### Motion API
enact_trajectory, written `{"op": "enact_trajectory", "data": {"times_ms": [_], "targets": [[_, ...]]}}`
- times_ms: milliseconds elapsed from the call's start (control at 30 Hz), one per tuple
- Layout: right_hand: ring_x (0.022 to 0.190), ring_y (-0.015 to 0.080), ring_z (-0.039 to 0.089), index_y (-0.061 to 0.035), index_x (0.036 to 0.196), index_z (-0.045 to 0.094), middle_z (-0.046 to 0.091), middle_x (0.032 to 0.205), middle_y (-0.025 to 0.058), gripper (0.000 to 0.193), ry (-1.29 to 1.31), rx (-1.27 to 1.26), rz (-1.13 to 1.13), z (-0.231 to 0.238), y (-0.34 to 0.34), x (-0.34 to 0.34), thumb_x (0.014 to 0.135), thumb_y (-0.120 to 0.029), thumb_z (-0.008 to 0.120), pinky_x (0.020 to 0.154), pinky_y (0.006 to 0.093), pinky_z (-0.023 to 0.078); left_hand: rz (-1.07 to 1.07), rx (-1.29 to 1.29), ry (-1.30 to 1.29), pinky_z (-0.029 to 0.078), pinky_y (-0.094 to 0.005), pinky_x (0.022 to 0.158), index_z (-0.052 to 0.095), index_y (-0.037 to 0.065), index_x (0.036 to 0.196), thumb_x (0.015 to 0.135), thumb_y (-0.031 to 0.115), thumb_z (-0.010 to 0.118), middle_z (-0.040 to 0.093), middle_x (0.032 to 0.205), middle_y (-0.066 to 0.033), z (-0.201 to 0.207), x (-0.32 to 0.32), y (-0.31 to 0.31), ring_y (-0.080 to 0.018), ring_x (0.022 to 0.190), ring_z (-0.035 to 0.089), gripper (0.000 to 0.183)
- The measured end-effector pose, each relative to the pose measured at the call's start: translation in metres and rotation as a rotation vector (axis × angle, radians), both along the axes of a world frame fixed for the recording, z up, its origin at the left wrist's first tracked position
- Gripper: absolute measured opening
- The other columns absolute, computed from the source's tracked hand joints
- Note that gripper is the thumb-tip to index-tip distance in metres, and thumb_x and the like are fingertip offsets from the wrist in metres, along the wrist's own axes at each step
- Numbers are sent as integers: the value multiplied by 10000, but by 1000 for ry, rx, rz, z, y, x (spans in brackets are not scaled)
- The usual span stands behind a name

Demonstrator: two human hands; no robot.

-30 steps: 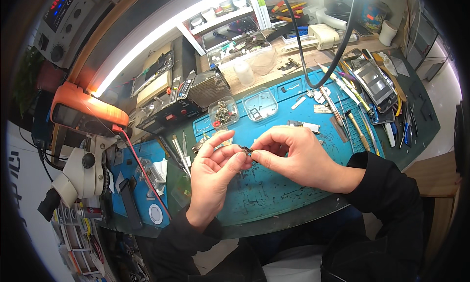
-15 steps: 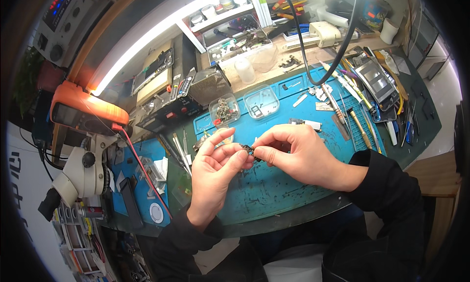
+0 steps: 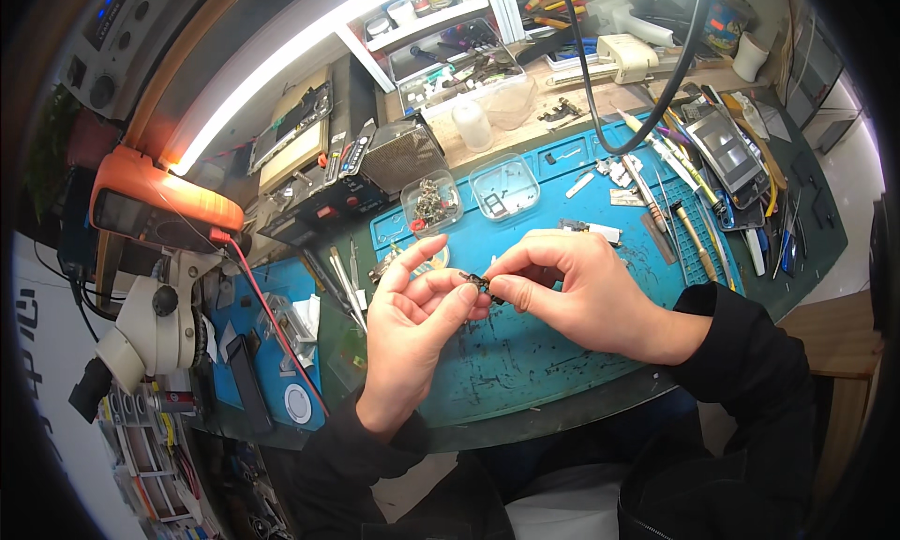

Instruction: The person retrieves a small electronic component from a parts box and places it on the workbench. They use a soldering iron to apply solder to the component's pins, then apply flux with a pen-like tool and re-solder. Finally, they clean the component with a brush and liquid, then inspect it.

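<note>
Black and too small to identify exactly, a tiny part (image 3: 479, 283) sits above the blue work mat (image 3: 539, 362). The left hand (image 3: 410, 317) pinches it between thumb and fingers, its forefinger raised; the right hand (image 3: 592, 292) grips it with thumb and forefinger. From the part, a clear tub of metal bits (image 3: 457, 217) stands at eleven o'clock, a disassembled phone (image 3: 724, 153) at two, a black smartphone (image 3: 247, 382) at eight.

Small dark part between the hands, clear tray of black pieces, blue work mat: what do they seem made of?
Small dark part: metal or plastic, too covered to tell. Clear tray: likely glossy plastic, see-through with bright rims. Blue work mat: probably matte silicone or rubber, moulded compartments showing.
</note>
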State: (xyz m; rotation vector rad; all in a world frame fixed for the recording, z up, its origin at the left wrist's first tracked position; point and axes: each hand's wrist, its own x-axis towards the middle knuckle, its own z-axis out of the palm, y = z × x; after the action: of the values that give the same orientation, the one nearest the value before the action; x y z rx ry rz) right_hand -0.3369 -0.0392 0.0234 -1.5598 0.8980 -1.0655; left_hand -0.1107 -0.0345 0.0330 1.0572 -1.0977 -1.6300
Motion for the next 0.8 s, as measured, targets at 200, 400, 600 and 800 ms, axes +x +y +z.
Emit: {"op": "enact_trajectory", "data": {"times_ms": [200, 400, 600, 800], "targets": [[822, 94, 678, -13, 1107, 778, 736, 949, 48, 122, 41, -116, -47, 0, 0, 1, 1010, -84, 759, 733, 252, 540, 28, -53, -43, 631, -362, 944, 403, -36, 1547, 1005, -31, 725, 724, 1134, -129, 2, -3, 1, -216, 1014, 757, 631], [825, 99, 683, -18, 1102, 780, 734, 954, 49, 116, 55, -140, -57, 0, 0, 1, 1007, -83, 762, 735, 254, 544, 63, -69, -37, 618, -325, 879, 443, -36, 1539, 1002, -34, 722, 751, 1092, -123, 2, -7, 3, -190, 943, 754, 605], [826, 100, 684, -16, 1095, 781, 738, 954, 50, 113, 64, -149, -61, 2, 0, 1, 1006, -84, 763, 737, 251, 545, 69, -92, -43, 618, -322, 879, 474, -37, 1507, 1006, -37, 714, 747, 1085, -124, 3, -8, 3, -184, 940, 748, 555], [802, 101, 686, -8, 1092, 780, 755, 950, 59, 120, 92, -148, -42, 1, 0, 0, 1008, -93, 765, 725, 256, 552, -16, -119, -77, 617, -328, 911, 611, -43, 1313, 1028, -8, 707, 735, 1109, -118, 0, -4, 3, -184, 987, 744, 302]]}}
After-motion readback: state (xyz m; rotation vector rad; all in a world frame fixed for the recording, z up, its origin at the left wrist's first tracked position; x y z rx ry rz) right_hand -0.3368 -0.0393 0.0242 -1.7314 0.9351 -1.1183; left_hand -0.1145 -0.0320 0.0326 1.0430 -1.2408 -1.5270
